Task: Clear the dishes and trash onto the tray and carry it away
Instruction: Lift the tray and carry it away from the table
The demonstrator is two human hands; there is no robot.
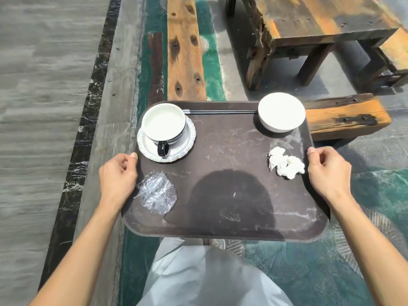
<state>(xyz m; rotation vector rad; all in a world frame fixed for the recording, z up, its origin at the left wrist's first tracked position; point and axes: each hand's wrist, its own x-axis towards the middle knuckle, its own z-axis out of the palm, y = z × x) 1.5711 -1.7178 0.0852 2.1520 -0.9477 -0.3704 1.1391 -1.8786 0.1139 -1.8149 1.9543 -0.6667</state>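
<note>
tray (223, 173) | L fingers (133, 155) + R fingers (311, 150) clamp side rims

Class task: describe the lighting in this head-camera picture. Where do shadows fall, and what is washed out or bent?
Head view: hard sunlight; a rounded shadow falls on the tray; the bowl and cup insides are washed out white; the wide lens bends the floor planks at the edges.

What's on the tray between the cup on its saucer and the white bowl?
In the head view, a pair of dark chopsticks lies along the tray's far edge, spanning from the cup to the white bowl. Otherwise that stretch is bare.
</note>
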